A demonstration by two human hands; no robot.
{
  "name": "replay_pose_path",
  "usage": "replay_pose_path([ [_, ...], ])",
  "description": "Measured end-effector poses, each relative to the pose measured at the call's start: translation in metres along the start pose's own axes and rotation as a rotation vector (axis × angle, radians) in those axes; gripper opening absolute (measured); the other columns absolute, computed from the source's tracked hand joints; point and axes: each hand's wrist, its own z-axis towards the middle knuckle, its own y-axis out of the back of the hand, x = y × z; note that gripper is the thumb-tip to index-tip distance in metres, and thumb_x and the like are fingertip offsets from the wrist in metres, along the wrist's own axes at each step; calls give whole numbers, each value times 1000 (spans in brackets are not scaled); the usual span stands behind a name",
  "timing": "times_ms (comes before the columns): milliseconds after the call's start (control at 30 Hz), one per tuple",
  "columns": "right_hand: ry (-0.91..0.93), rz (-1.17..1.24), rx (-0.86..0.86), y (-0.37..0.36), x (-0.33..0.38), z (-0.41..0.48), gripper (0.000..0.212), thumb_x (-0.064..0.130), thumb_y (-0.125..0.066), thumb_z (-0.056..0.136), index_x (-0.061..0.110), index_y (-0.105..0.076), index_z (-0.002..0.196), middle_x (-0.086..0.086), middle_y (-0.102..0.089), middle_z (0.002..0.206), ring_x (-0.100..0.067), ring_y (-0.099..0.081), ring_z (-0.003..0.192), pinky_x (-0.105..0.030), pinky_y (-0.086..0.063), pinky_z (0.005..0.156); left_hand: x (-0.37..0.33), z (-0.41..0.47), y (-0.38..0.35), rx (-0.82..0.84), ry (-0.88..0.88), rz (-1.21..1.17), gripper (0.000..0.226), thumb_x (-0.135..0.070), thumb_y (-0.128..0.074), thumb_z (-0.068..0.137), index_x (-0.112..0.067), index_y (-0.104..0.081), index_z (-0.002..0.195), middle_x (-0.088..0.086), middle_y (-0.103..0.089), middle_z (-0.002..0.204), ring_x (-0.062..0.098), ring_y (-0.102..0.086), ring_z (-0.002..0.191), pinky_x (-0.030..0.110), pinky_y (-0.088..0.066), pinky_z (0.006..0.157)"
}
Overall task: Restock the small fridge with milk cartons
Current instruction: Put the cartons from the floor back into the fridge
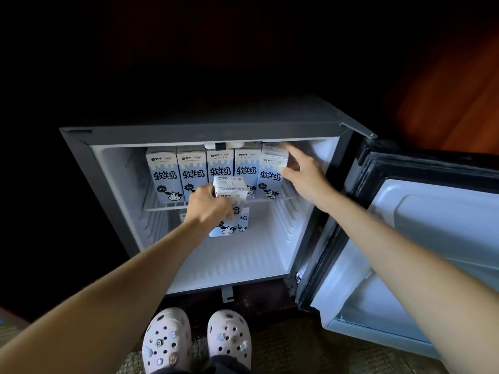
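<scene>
The small grey fridge [189, 132] stands open on the floor. Several blue-and-white milk cartons [193, 174] stand in a row on its upper wire shelf [159, 207]. My left hand [206, 207] grips one milk carton [231, 188] upright, just in front of the shelf's middle. My right hand [305, 176] reaches to the right end of the row and holds the rightmost carton [270, 182], thumb on its front edge and fingers along its far side. Another carton [243, 222] stands in the lower compartment, partly hidden behind the held one.
The fridge door [432, 238] hangs wide open to the right, its inner shelves bare. The white lower compartment floor [237, 263] shows in front of the carton. My feet in pale perforated clogs [197, 341] stand on carpet before the fridge. Dark surroundings everywhere else.
</scene>
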Motion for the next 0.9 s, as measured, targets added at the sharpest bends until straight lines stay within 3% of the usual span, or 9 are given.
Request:
replay_pose_path([
  [67,-54,46,-35,-7,-3,1,61,4,-47,93,26,-25,146,-7,-43,144,-30,-58,105,-35,-48,88,1,2,-2,-2,2,-9,32,13,-55,73,-19,-54,71,-6,-61,74,8,-56,70,20,-45,60],
  [167,-198,124,-61,-23,-9,6,64,2,-47,92,24,-22,147,-7,-46,141,-24,-54,118,-34,-49,90,1,5,-2,-6,13,-20,29,13,-55,73,-14,-58,83,-4,-62,76,8,-55,69,20,-45,59],
  [267,-237,-2,-53,-39,-20,9,43,2,-52,88,15,-47,129,-12,-63,119,-28,-61,102,-36,-52,81,2,9,-2,-10,23,-20,36,14,-56,72,-10,-60,99,2,-65,88,16,-58,79,20,-45,60],
  [333,-245,-64,-71,-46,-26,8,31,0,-54,86,6,-52,116,-16,-64,111,-30,-60,99,-34,-49,75,3,12,-1,-20,29,-20,39,13,-56,71,-9,-60,103,5,-66,92,17,-59,81,20,-46,61],
  [433,-214,-119,-85,-51,-32,8,33,4,-61,84,0,-51,115,-18,-63,109,-31,-59,99,-29,-45,71,6,17,-1,-26,32,-20,40,14,-56,70,-9,-61,103,5,-67,97,21,-62,90,23,-48,64],
  [533,-178,-165,-91,-56,-37,10,37,8,-66,83,-2,-49,114,-20,-62,109,-33,-60,98,-35,-48,74,9,21,0,-27,34,-36,36,14,-56,70,-12,-60,94,7,-69,100,24,-63,96,23,-47,65],
  [700,-167,-268,-139,-62,-40,14,33,-6,-51,88,-7,-42,119,-25,-60,111,-37,-58,102,-30,-38,67,14,24,-3,-41,29,-21,38,14,-56,68,-13,-61,95,5,-68,99,24,-62,96,19,-46,61],
  [800,-168,-268,-155,-68,-42,15,40,6,-57,89,-6,-39,123,-25,-62,108,-38,-59,102,-30,-35,66,16,27,-4,-52,27,-8,39,13,-54,69,-11,-61,99,5,-69,95,20,-62,91,21,-47,62],
  [900,-179,-288,-137,-67,-40,16,38,9,-56,90,-7,-40,121,-25,-61,111,-39,-58,104,-34,-38,69,17,28,-6,-70,22,-16,38,11,-52,72,-12,-61,101,2,-67,78,10,-59,73,24,-50,67],
])
